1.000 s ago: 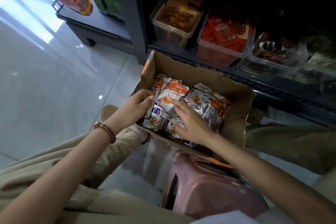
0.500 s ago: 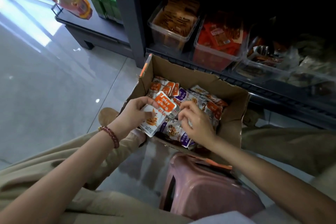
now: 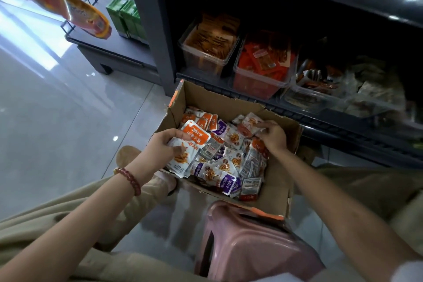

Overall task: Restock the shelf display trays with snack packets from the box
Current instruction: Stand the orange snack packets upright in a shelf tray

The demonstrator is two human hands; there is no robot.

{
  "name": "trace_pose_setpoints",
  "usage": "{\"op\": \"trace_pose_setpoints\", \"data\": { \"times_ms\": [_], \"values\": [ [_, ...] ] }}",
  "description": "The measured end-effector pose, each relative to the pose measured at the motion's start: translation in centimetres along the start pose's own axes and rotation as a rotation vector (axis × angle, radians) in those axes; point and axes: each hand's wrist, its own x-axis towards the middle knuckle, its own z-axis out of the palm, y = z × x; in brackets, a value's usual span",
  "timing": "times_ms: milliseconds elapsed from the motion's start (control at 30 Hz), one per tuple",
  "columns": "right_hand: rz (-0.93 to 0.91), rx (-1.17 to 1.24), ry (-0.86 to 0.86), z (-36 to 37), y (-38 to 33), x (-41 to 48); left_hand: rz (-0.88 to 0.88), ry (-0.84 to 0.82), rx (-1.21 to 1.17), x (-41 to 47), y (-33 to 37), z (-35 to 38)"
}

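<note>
Gathering snack packets from the box, both hands busy among them.

The left hand [image 3: 166, 144] grips a stack of orange-topped packets [image 3: 183, 155] over the near-left side of the cardboard box [image 3: 229, 101], its fingers [image 3: 177, 132] curled round the stack's edge. The stack's long axis runs from the person toward the shelf. The right hand [image 3: 273, 136] pinches a single packet [image 3: 250, 125] at the box's far side. The shelf trays [image 3: 263, 89] lie beyond the box's far wall, up and away. The right hand is nearer them, so probably has the shorter reach, though the left carries more.
</note>
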Motion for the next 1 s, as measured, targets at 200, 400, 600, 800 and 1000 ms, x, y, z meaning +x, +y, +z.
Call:
{"op": "trace_pose_setpoints", "data": {
  "times_ms": [200, 400, 600, 800, 1000],
  "values": [
    [0.121, 0.240, -0.030, -1.3, 0.9, -0.5, -0.006, -0.016, -0.003, 0.0, 0.2, 0.4],
    [0.160, 0.387, 0.051, 0.1, -0.2, -1.9, -0.003, -0.026, 0.019, -0.1, 0.5, 0.8],
    [0.416, 0.779, -0.059, 1.5, -1.3, -3.2, -0.004, -0.031, 0.020, -0.1, 0.6, 0.9],
    [0.420, 0.554, -0.143, 2.0, -0.5, -5.2, -0.008, -0.030, 0.022, -0.2, 0.5, 1.0],
    [0.567, 0.847, -0.467, -0.9, -3.9, -8.4, -0.038, 0.049, 0.011, -0.5, 0.1, 1.1]
  ]
}}
